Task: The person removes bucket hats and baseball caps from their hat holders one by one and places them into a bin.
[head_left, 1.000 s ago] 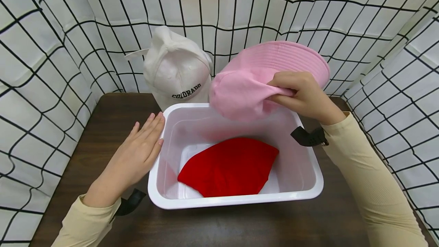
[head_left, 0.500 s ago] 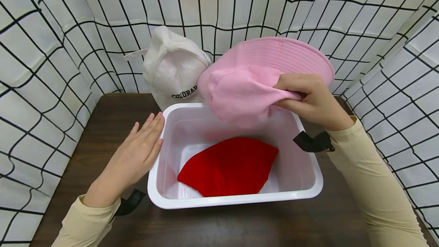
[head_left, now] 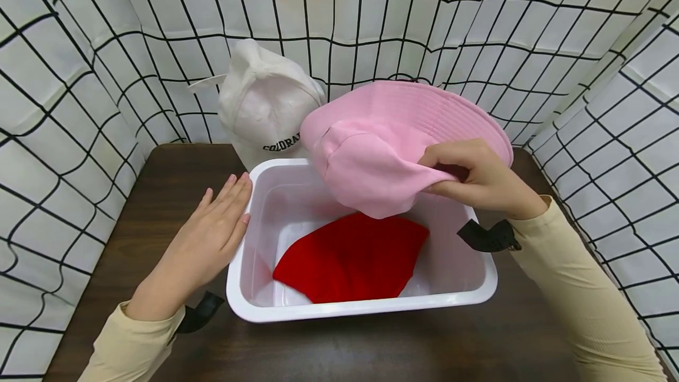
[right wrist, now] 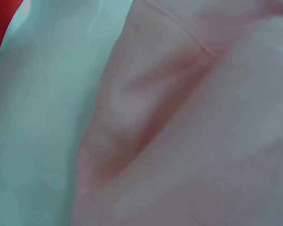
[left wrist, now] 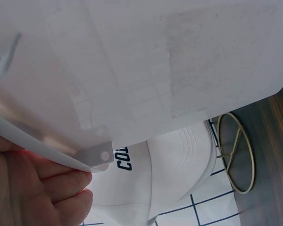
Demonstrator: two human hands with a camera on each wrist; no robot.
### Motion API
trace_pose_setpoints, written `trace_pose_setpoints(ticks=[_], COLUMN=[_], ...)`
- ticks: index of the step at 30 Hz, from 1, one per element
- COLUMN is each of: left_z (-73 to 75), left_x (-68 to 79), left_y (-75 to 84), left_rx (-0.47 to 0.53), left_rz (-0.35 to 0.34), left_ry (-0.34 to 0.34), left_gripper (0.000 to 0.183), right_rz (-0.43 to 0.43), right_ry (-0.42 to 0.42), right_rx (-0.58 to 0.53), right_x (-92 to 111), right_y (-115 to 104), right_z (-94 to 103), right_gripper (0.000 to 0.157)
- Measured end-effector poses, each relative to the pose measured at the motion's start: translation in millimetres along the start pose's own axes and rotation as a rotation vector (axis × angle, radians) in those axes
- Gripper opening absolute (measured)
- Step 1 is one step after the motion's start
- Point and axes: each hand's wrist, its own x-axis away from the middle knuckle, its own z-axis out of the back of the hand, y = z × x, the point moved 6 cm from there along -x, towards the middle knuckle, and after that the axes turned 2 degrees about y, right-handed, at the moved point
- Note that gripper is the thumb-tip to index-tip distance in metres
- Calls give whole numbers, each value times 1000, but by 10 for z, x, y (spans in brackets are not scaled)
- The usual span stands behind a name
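Note:
A pink bucket hat (head_left: 366, 158) hangs over the back of a white plastic basin (head_left: 339, 311), its crown dipping inside the rim. My right hand (head_left: 472, 175) pinches a fold of the crown between thumb and fingers. Pink cloth (right wrist: 193, 141) fills most of the right wrist view. Inside the basin lies a red hat (head_left: 352, 261), folded flat. My left hand (head_left: 207, 234) rests with straight fingers against the basin's left rim; in the left wrist view its fingers (left wrist: 66, 188) touch the underside of that rim.
Behind the basin stands a white cap (head_left: 267, 99) lettered "COLORADO", partly covered by the pink hat. In the left wrist view a brass-coloured wire ring (left wrist: 236, 153) shows beyond the cap. Black wire grid panels (head_left: 339, 40) surround the dark wooden table (head_left: 132, 223).
The right hand first drew the pink hat slightly left and toward the camera, then lowered it into the basin's opening. The left hand and the red hat have stayed put.

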Motion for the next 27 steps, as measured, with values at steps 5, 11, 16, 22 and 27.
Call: trace_pose_setpoints(ticks=[5, 11, 16, 22, 27], left_z=[-1, 1, 6, 7, 3], left_x=[2, -1, 5, 5, 0], left_y=[1, 2, 0, -2, -4], left_rx=[2, -3, -4, 6, 1], left_rz=[1, 0, -4, -9, -6], left_ry=[-2, 0, 4, 9, 3], left_gripper=[56, 56, 56, 56, 56], right_rz=[-90, -44, -24, -47, -90], right_ry=[-18, -12, 28, -10, -142], right_rx=[7, 94, 157, 162, 186], right_x=[12, -6, -31, -33, 21], right_y=[59, 24, -35, -9, 85], right_z=[-83, -164, -191, -272, -404], right_gripper=[29, 22, 12, 19, 15])
